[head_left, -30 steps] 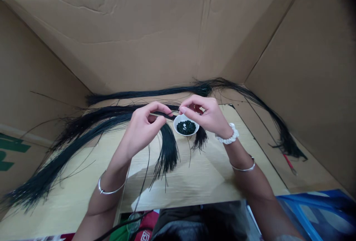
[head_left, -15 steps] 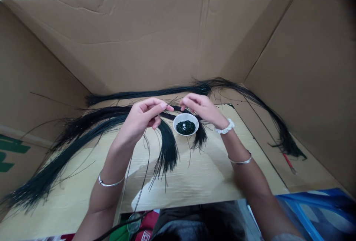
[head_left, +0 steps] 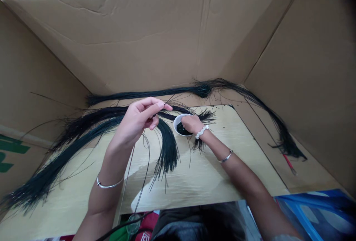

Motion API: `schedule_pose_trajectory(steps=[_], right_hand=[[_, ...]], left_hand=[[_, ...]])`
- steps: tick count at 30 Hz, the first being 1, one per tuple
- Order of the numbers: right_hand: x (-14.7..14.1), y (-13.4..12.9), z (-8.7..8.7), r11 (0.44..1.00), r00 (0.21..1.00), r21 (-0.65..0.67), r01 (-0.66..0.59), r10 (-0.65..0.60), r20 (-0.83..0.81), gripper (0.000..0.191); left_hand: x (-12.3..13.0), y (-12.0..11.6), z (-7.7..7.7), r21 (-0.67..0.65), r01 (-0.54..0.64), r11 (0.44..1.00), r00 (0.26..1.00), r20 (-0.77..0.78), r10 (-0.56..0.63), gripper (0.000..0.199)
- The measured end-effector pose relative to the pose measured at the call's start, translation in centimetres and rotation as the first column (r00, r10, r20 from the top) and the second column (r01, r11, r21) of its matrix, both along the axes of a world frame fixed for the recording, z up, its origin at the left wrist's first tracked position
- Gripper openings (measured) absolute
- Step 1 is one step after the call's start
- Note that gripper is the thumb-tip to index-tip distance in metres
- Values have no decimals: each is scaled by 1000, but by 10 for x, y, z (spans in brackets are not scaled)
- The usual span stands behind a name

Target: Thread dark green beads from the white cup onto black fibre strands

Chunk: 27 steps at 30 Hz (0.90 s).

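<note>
**Left hand pinches a strand, right hand dips into the bowl**

Your left hand (head_left: 133,124) is raised over the bundles, thumb and forefinger pressed together on what looks like a thin dark strand (head_left: 169,100), the other fingers loosely curled. That light fingertip grip probably suits something so fine, leaving its end free of your palm.

Your right hand (head_left: 193,124) reaches into the white bowl (head_left: 175,123), fingers bunched at the small dark pieces (head_left: 182,129). The tips are hidden, so whether they pinch anything cannot be told. The bowl sits on the pale board (head_left: 211,178) just beside your left hand, likely so that both hands work close together; its wall would keep such tiny pieces from scattering.

A green-black bundle (head_left: 168,144) curves toward you, its cut ends fanned out, perhaps for easy picking. Another bundle (head_left: 144,93) lies along the back cardboard wall (head_left: 125,37), seemingly out of your way. Near the red-handled tool (head_left: 289,164), more strands (head_left: 274,116) droop.

Green printing (head_left: 11,144) on the cardboard at the left is cut off by the view and unreadable. Below the board, red cloth (head_left: 150,222) bears a white square emblem (head_left: 145,236); no brand is legible.
</note>
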State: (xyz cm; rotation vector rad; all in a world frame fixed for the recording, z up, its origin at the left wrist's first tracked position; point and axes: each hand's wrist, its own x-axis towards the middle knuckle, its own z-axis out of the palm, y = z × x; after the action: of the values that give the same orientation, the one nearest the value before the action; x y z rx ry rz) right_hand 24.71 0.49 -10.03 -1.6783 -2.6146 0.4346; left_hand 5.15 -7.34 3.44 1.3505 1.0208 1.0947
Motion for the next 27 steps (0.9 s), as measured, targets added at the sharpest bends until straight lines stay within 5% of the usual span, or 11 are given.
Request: schedule_pose_trajectory(steps=[7,9,12,16,20,27], right_hand=[[12,-3,41,997,929,46,-61,74,-362,15],[14,-7,52,996,725,5,-84,64,-685,16],[15,-16,66,980,209,-110,-163,-75,-975,25],[13,-27,79,954,-91,-182,-236,-208,-974,26],[13,-35,86,927,-219,-190,-324,-269,-938,23],[15,-38,90,907,-257,-197,-373,-305,-917,26]], left_hand=[[2,-3,0,88,-70,994,994,-79,77,18],[5,-6,1,136,-108,985,983,-131,126,17],[9,-11,3,188,-145,971,965,-189,181,17],[13,-15,6,210,-155,965,956,-215,200,16],[13,-16,6,217,-150,964,952,-232,201,16],[13,-17,6,218,-164,962,947,-238,216,17]])
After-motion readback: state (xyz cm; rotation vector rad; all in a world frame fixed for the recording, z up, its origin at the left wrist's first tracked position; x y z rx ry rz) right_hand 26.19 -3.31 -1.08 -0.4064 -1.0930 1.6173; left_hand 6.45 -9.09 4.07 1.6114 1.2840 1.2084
